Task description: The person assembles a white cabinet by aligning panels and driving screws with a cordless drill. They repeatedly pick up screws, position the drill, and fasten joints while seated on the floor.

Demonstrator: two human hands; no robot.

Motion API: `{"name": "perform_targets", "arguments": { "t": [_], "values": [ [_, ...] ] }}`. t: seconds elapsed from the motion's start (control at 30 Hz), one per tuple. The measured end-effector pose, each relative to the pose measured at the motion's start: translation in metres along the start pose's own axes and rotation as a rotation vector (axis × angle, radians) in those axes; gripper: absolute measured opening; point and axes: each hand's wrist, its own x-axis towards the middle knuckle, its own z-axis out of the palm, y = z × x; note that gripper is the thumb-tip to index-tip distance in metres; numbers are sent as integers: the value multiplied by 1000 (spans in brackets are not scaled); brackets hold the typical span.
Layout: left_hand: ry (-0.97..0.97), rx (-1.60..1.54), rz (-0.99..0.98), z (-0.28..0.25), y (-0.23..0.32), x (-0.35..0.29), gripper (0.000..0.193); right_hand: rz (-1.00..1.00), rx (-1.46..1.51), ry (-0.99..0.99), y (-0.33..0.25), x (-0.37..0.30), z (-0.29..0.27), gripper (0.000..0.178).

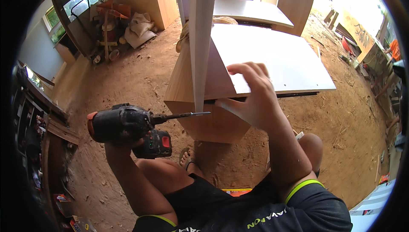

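Observation:
My left hand (135,143) is closed around the grip of a dusty black cordless drill (123,121), and the tool hides most of its fingers. The drill's long bit points right, its tip in line with the bottom of an upright pale board (201,40). My right hand (255,93) is at the near corner of a white panel (272,61), thumb low and fingers curled above, with a wide gap between them. Whether it touches the panel is unclear. A dark metal rail (298,95) runs under the panel's near edge, above a wood-coloured cabinet body (213,123).
Behind stands another white-topped unit (251,10) with wood-coloured sides. Sacks (140,29) and odds and ends are piled at the far left on the bare dirt floor (128,78). Dark shelving (34,138) lines the left. Another person's orange sleeve (395,50) shows at far right.

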Motion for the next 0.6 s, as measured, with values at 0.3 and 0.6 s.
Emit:
{"name": "perform_targets", "arguments": {
  "t": [0.3,0.6],
  "values": [
    [24,-102,22,-10,12,0,66,114,503,-657,25,64,11,45],
    [128,-86,-242,-24,10,11,55,-29,600,-586,36,58,22,38]
  ]
}}
